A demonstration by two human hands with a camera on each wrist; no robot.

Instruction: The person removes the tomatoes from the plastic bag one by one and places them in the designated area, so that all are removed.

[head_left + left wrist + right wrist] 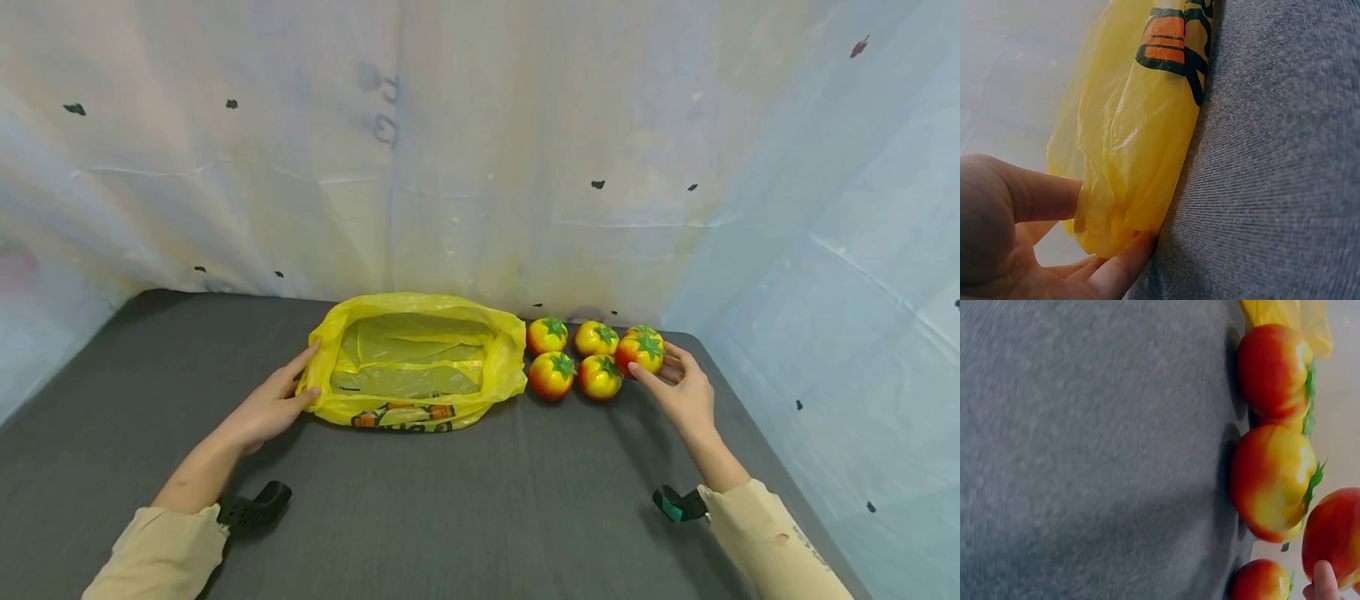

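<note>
A yellow plastic bag (502, 367) lies on the dark table with its mouth spread wide and dark and orange print on its near side. My left hand (272, 410) grips the bag's left end, thumb and fingers on the thin plastic (1129, 150). At the right, my right hand (686, 392) holds a red-and-yellow tomato (639, 353) with a green leafy top, raised off the table. Behind and below this tomato, another tomato (1260, 581) sits on the table, mostly hidden from the head view.
Between the bag and my right hand, several more tomatoes (552, 375) stand in two short rows, the nearest right beside the bag. Pale plastic sheeting (480, 167) hangs behind the grey table (465, 508) and along its right side (862, 350). Black wrist bands sit on both forearms.
</note>
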